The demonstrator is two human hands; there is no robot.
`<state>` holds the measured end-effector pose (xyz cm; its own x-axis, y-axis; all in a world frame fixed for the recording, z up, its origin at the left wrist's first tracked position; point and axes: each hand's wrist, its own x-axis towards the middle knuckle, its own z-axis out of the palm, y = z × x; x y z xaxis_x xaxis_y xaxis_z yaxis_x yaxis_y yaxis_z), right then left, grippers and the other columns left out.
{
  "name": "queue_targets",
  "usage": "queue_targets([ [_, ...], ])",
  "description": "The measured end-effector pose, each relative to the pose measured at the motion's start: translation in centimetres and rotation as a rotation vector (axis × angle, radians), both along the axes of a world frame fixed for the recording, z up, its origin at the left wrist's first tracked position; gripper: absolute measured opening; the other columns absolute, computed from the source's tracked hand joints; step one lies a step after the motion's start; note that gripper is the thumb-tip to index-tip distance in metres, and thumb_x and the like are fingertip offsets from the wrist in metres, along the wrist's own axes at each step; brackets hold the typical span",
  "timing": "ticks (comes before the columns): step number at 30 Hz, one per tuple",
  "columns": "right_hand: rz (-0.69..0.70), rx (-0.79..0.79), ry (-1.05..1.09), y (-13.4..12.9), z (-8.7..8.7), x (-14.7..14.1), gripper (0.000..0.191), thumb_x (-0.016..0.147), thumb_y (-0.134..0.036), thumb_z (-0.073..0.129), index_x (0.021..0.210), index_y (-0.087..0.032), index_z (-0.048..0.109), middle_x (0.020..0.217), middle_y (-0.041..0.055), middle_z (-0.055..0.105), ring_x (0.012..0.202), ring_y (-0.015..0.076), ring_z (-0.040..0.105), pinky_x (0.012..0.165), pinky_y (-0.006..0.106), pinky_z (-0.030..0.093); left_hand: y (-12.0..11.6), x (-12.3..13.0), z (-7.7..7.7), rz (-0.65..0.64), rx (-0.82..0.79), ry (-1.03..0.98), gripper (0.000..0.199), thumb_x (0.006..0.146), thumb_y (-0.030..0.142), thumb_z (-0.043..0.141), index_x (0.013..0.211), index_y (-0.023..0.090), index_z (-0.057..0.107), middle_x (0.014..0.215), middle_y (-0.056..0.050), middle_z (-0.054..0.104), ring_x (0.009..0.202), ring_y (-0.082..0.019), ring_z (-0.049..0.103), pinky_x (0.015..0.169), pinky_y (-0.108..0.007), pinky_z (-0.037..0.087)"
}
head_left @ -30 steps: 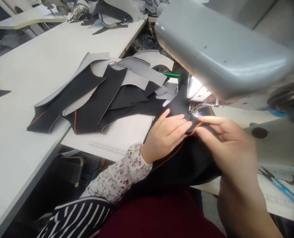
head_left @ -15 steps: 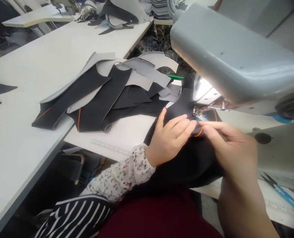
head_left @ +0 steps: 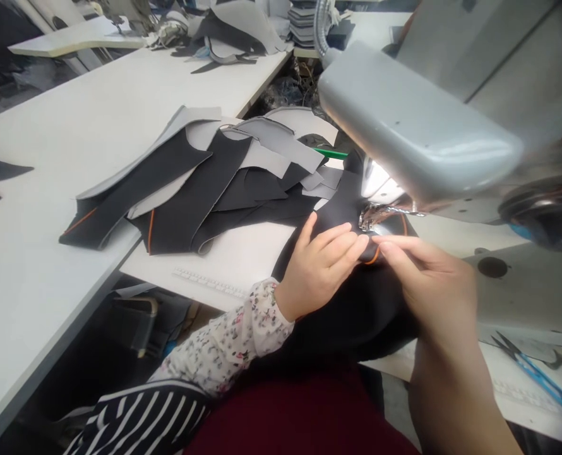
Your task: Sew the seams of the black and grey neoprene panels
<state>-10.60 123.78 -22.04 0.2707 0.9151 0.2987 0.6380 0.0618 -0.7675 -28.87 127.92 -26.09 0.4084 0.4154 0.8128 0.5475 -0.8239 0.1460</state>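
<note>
Black fabric (head_left: 357, 322) lies under the presser foot (head_left: 367, 218) of a sewing machine (head_left: 418, 126) and hangs toward my lap. On it, my left hand (head_left: 321, 272) rests flat, fingers stretched and thumb apart, just left of the foot. My right hand (head_left: 437, 284) pinches the fabric edge between thumb and index finger, in front of the foot. An orange trim line (head_left: 372, 256) curves between the two hands, beside the right thumb. My fingertips partly hide the edge near the needle.
Black and grey cut pieces (head_left: 224, 183), some with orange lines, are piled left of the machine. Blue-handled thread snips (head_left: 541, 376) lie at right. A ruler strip (head_left: 209, 282) runs along the front table edge. Another white table (head_left: 72, 139) extends left.
The camera view has shifted slightly, so the machine appears a little further left and lower. Both hands keep nearly the same hold on the black fabric beside the presser foot.
</note>
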Motion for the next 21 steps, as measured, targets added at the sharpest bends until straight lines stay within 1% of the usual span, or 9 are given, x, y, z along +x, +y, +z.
queue_targets([
  [7, 0.044, 0.06, 0.037, 0.0, -0.2, 0.1, 0.012, 0.093, -0.032, 0.069, 0.099, -0.036, 0.079, 0.1, -0.0097, 0.075, 0.099, 0.014, 0.07, 0.091, 0.023, 0.052, 0.3, -0.2, 0.1, -0.036, -0.024, -0.019, 0.027, 0.102, 0.021, 0.059, 0.127, 0.017, 0.065, 0.121, -0.006, 0.074, 0.125, -0.022, 0.066, 0.127, -0.052, 0.028],
  [10, 0.025, 0.082, 0.048, 0.3, -0.5, -0.2, 0.012, 0.092, -0.031, 0.069, 0.098, -0.033, 0.08, 0.099, -0.0069, 0.075, 0.099, 0.0147, 0.07, 0.092, 0.024, 0.053, 0.4, 0.0, -0.1, -0.035, -0.033, -0.028, 0.027, 0.101, 0.022, 0.059, 0.127, 0.016, 0.065, 0.122, -0.007, 0.074, 0.126, -0.023, 0.066, 0.126, -0.052, 0.03],
  [12, -0.003, 0.131, 0.068, 0.9, -1.1, -0.3, 0.013, 0.093, -0.033, 0.07, 0.101, -0.031, 0.08, 0.103, -0.0039, 0.075, 0.101, 0.0163, 0.07, 0.094, 0.026, 0.052, 0.5, 0.3, -0.1, -0.027, -0.046, -0.031, 0.028, 0.102, 0.023, 0.058, 0.129, 0.017, 0.064, 0.124, -0.008, 0.072, 0.127, -0.023, 0.064, 0.127, -0.053, 0.027],
  [13, -0.028, 0.152, 0.088, 1.1, -1.5, -0.2, 0.017, 0.092, -0.036, 0.07, 0.105, -0.031, 0.079, 0.104, -0.0019, 0.075, 0.099, 0.0171, 0.07, 0.092, 0.028, 0.052, 0.5, 0.4, -0.1, -0.024, -0.059, -0.031, 0.029, 0.103, 0.024, 0.057, 0.13, 0.018, 0.063, 0.125, -0.008, 0.072, 0.128, -0.022, 0.063, 0.128, -0.053, 0.025],
  [16, -0.112, 0.142, 0.213, 0.9, -3.4, 0.4, 0.041, 0.089, -0.044, 0.072, 0.126, -0.027, 0.072, 0.095, 0.0031, 0.073, 0.079, 0.0167, 0.066, 0.071, 0.027, 0.051, 0.3, 0.2, -0.3, -0.03, -0.134, -0.038, 0.03, 0.103, 0.027, 0.056, 0.132, 0.022, 0.06, 0.128, -0.009, 0.067, 0.134, -0.023, 0.058, 0.13, -0.057, 0.016],
  [18, -0.088, 0.07, 0.408, -0.6, -5.4, 0.7, 0.054, 0.089, -0.044, 0.072, 0.138, -0.027, 0.062, 0.091, 0.003, 0.07, 0.072, 0.0153, 0.061, 0.064, 0.025, 0.049, -0.2, -0.5, -1.3, 0.001, -0.255, -0.108, 0.042, 0.098, 0.035, 0.064, 0.137, 0.022, 0.056, 0.14, -0.013, 0.058, 0.145, -0.027, 0.046, 0.128, -0.061, 0.016],
  [19, -0.043, 0.014, 0.544, -1.8, -6.7, 0.8, 0.056, 0.089, -0.042, 0.072, 0.141, -0.028, 0.057, 0.097, 0.0033, 0.07, 0.076, 0.0152, 0.062, 0.068, 0.026, 0.051, -0.4, -1.0, -2.0, 0.03, -0.36, -0.188, 0.055, 0.093, 0.039, 0.071, 0.142, 0.022, 0.051, 0.146, -0.016, 0.051, 0.149, -0.03, 0.04, 0.128, -0.062, 0.019],
  [20, 0.009, -0.005, 0.713, -3.3, -8.1, 0.6, 0.059, 0.087, -0.042, 0.075, 0.141, -0.031, 0.054, 0.103, 0.0023, 0.07, 0.085, 0.0152, 0.064, 0.078, 0.026, 0.054, -0.8, -1.5, -2.9, 0.056, -0.489, -0.29, 0.071, 0.087, 0.042, 0.077, 0.147, 0.021, 0.044, 0.151, -0.018, 0.045, 0.151, -0.032, 0.035, 0.127, -0.061, 0.023],
  [21, 0.045, -0.024, 0.852, -4.9, -9.4, 0.3, 0.06, 0.083, -0.041, 0.079, 0.137, -0.033, 0.054, 0.113, 0.0023, 0.069, 0.097, 0.016, 0.066, 0.084, 0.026, 0.054, -1.1, -2.0, -3.9, 0.07, -0.633, -0.389, 0.085, 0.083, 0.043, 0.081, 0.151, 0.019, 0.037, 0.153, -0.021, 0.043, 0.15, -0.034, 0.037, 0.124, -0.06, 0.029],
])
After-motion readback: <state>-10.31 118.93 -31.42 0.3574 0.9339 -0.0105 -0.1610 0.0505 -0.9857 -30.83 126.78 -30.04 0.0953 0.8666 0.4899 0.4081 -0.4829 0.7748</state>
